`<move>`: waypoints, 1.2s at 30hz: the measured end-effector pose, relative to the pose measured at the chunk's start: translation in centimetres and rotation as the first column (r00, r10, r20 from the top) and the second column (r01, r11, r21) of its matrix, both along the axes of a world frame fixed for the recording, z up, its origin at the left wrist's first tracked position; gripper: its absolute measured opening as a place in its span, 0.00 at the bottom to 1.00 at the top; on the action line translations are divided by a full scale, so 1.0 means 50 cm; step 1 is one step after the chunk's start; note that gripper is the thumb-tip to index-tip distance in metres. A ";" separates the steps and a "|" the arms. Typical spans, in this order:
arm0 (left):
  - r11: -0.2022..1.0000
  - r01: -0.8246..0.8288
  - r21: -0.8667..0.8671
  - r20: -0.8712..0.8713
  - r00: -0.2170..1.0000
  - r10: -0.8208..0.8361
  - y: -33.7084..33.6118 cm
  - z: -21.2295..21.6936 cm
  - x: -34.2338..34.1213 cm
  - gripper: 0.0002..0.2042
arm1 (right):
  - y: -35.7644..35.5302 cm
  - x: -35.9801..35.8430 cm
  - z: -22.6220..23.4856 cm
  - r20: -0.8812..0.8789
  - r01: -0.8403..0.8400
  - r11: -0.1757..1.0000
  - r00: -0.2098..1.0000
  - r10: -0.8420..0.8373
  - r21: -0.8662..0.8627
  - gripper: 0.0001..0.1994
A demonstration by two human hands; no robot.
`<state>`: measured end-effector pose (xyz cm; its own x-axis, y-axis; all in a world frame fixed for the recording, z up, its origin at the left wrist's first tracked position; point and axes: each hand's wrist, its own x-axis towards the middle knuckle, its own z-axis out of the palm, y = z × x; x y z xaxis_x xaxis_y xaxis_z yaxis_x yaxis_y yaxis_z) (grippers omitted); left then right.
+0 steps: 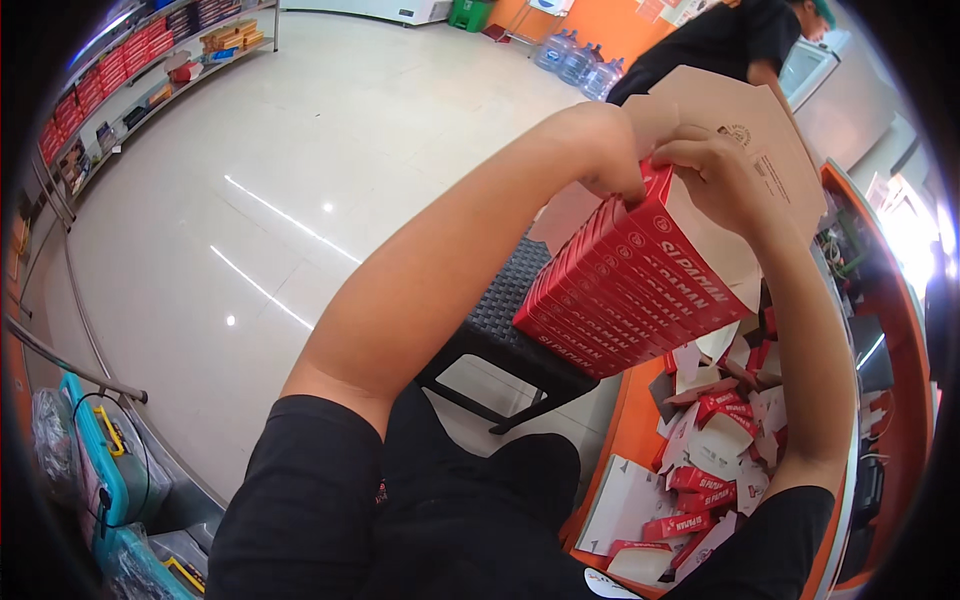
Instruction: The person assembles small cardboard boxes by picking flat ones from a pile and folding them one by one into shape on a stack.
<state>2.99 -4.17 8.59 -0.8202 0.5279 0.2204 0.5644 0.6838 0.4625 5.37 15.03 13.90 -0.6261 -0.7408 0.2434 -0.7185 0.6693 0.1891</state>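
A tall stack of nested red cardboard food boxes (620, 290) leans at a tilt on a black woven-pattern plastic stool (505, 290). At its top, the uppermost box has its brown inner flap (765, 140) standing up and spread toward the far side. My left hand (605, 150) is closed with its fingertips on that box's red corner. Close beside it, my right hand (715, 175) bends its fingers over the same corner, pinching the cardboard edge. Part of the box interior is hidden behind my right hand and wrist.
Small red-and-white folded cartons (715, 440) lie heaped on an orange surface (620, 430) at right. Another person (710, 45) in black stands at the far right, near blue water jugs (575, 60). Teal-lidded bins (95, 450) stand lower left; a stocked shelf rack (180, 75) is far left.
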 end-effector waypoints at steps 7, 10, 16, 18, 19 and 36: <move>0.988 -0.083 0.132 -0.222 0.969 0.111 0.024 -0.015 -0.028 0.22 | -0.012 -0.014 -0.002 0.010 0.041 0.999 0.999 -0.041 0.004 0.10; 0.976 -0.067 0.208 -0.195 0.975 0.108 0.022 -0.027 -0.029 0.20 | -0.029 -0.010 0.001 0.036 0.169 0.984 0.985 -0.171 0.053 0.10; 0.954 -0.018 0.300 -0.176 0.982 0.074 0.036 -0.067 -0.060 0.14 | -0.019 0.003 -0.020 -0.039 0.155 0.983 0.988 -0.152 0.095 0.17; 0.936 0.048 0.349 -0.149 0.989 0.004 0.022 -0.074 -0.056 0.13 | 0.014 0.007 -0.018 -0.001 0.141 0.990 0.990 -0.141 -0.011 0.20; 0.914 0.023 0.404 -0.078 0.997 0.009 0.018 -0.074 -0.054 0.14 | 0.021 0.018 0.002 0.016 0.119 0.988 0.993 -0.118 -0.097 0.21; 0.491 0.377 0.786 -0.314 0.926 -0.208 0.059 -0.165 -0.023 0.25 | 0.362 0.481 -0.947 0.499 0.319 -0.426 0.199 -0.844 -0.847 0.11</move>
<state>1.85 -1.24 0.37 -0.5632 0.2436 0.7896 0.7758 -0.1733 0.6068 29.43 33.12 -33.44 -0.1349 0.9233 0.3597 0.2459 0.3829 -0.8905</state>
